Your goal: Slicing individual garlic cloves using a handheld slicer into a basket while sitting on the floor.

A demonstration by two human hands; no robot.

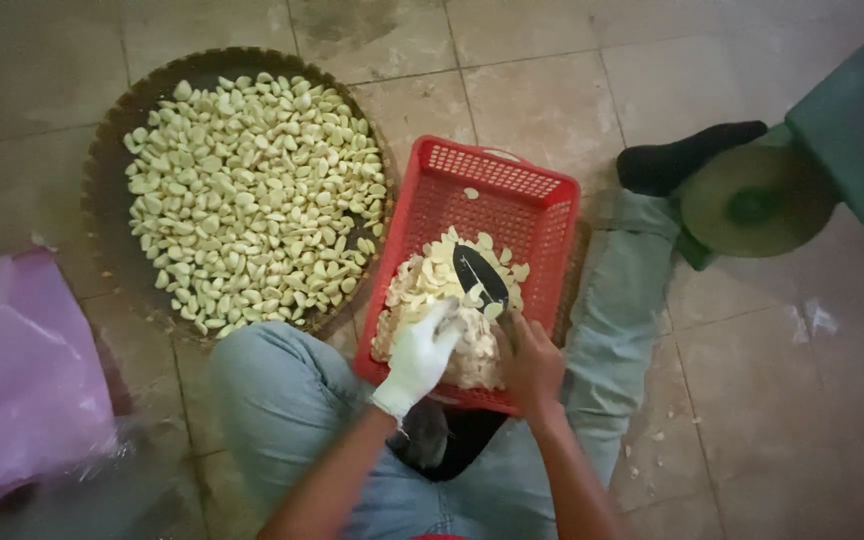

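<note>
A red plastic basket (512, 190) rests between my legs, holding a heap of sliced garlic (422, 285). My left hand (420, 358), in a white glove, pinches a garlic clove (449, 322) over the heap. My right hand (530, 360) is bare and grips a knife whose dark blade (479, 273) points away over the slices. Both hands sit close together at the basket's near edge.
A round woven tray (112, 160) full of peeled garlic cloves lies on the tiled floor to the left. A pink plastic bag (22, 370) sits at the far left. A green weighing scale (752, 200) stands at the right, by my socked foot (687, 155).
</note>
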